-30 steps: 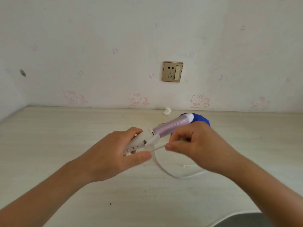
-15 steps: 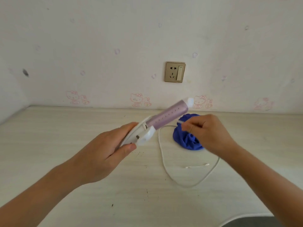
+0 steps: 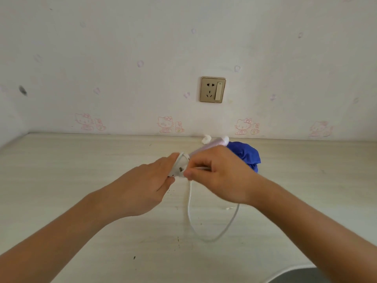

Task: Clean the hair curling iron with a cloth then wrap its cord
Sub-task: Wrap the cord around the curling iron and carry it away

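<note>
1. The table (image 3: 81,180) ends in a curved front edge at my lower right. Both forearms reach in over that edge.
2. The cord (image 3: 189,209) lies in one slack loop on the table, between the front edge and my hands. It drops from the handle, curves round and rises again under my right wrist.
3. My left hand (image 3: 146,186) holds the iron (image 3: 179,167) clear of the table, fingers curled round its white handle.
4. My right hand (image 3: 222,176) pinches the cord between thumb and forefinger, just beside the handle. The other fingers are curled in.
5. The iron tilts up and away to the right, its tip above the cloth (image 3: 244,154).
6. The cloth lies bunched on the table behind my right hand, held by neither hand. I judge wiping finished and cord wrapping in hand.
7. The next move calls for carrying the pinched cord round the handle and drawing slack from the loop, with the left hand steady.
8. Open table lies to left and right. The wall (image 3: 122,58) with its socket (image 3: 212,89) stands close behind, a white lump (image 3: 206,138) at its foot. Sweeps should stop short of it.
</note>
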`<control>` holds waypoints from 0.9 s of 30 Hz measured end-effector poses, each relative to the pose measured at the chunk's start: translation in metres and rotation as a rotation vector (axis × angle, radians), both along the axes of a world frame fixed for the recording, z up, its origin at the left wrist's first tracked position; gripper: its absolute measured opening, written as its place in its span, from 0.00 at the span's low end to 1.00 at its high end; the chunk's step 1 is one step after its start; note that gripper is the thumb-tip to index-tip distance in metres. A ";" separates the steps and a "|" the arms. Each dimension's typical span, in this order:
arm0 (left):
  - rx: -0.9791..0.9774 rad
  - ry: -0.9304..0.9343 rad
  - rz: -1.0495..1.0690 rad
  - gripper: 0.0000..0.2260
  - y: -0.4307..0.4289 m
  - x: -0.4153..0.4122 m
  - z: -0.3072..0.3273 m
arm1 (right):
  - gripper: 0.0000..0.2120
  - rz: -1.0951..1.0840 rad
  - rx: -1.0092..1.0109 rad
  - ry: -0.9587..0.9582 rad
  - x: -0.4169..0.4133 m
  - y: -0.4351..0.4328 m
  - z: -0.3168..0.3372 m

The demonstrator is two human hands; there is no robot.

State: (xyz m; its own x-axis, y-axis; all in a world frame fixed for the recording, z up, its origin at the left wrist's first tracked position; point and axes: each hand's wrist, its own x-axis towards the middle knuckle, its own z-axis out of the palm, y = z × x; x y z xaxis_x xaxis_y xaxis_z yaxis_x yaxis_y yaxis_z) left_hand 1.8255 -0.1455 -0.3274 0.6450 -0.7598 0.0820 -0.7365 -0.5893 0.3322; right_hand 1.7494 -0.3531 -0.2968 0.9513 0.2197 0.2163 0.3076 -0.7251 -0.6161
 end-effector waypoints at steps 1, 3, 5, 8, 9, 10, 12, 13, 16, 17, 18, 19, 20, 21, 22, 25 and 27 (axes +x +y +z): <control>0.061 -0.023 0.004 0.18 0.003 -0.001 -0.001 | 0.11 -0.010 0.031 -0.003 0.003 -0.005 0.003; 0.091 -0.003 -0.041 0.12 0.011 -0.002 -0.001 | 0.08 -0.024 0.051 -0.003 0.008 -0.016 0.009; 0.061 0.061 -0.109 0.07 0.021 -0.002 0.003 | 0.07 -0.032 0.050 0.005 0.013 -0.028 0.011; -0.017 0.118 -0.199 0.10 0.037 0.003 0.012 | 0.05 -0.035 0.135 0.038 0.019 -0.049 0.010; -0.050 0.146 -0.229 0.12 0.042 0.004 0.014 | 0.05 -0.032 0.190 0.053 0.020 -0.057 0.011; -0.093 0.185 -0.255 0.14 0.046 0.004 0.015 | 0.06 -0.029 0.242 0.062 0.022 -0.065 0.011; -0.207 0.245 -0.288 0.17 0.053 0.004 0.016 | 0.07 -0.040 0.306 0.057 0.023 -0.073 0.008; -0.273 0.250 -0.288 0.18 0.055 0.003 0.015 | 0.06 -0.064 0.297 0.048 0.023 -0.072 0.004; -0.428 0.225 -0.208 0.20 0.050 0.005 0.012 | 0.12 -0.099 0.133 0.155 0.016 -0.049 -0.018; -0.445 0.213 -0.170 0.20 0.045 0.006 0.011 | 0.17 -0.053 0.051 0.208 0.011 -0.035 -0.025; -0.447 0.192 -0.138 0.20 0.039 0.007 0.008 | 0.20 0.004 -0.031 0.241 0.006 -0.020 -0.030; -0.432 0.156 -0.114 0.20 0.032 0.009 0.006 | 0.21 0.057 -0.097 0.249 0.000 -0.005 -0.032; -0.399 0.109 -0.087 0.20 0.027 0.011 0.004 | 0.22 0.096 -0.141 0.233 -0.005 0.006 -0.031; -0.349 0.063 -0.056 0.19 0.023 0.014 0.004 | 0.21 0.121 -0.146 0.207 -0.008 0.013 -0.027; -0.284 0.034 -0.027 0.16 0.023 0.016 0.005 | 0.21 0.126 -0.125 0.177 -0.010 0.014 -0.020; -0.056 0.058 -0.048 0.11 0.034 0.021 0.006 | 0.17 0.056 0.012 0.049 -0.001 -0.007 0.005; -0.011 0.171 -0.138 0.13 0.045 0.019 0.006 | 0.12 -0.016 0.115 -0.028 0.011 -0.030 0.017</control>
State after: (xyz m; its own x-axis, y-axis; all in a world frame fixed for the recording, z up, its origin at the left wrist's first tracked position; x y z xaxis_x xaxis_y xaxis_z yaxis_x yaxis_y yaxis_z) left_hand 1.8443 -0.1001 -0.3218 0.5400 -0.8416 -0.0107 -0.7421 -0.4821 0.4656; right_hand 1.7602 -0.3834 -0.2801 0.9479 0.1766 0.2652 0.3142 -0.6555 -0.6867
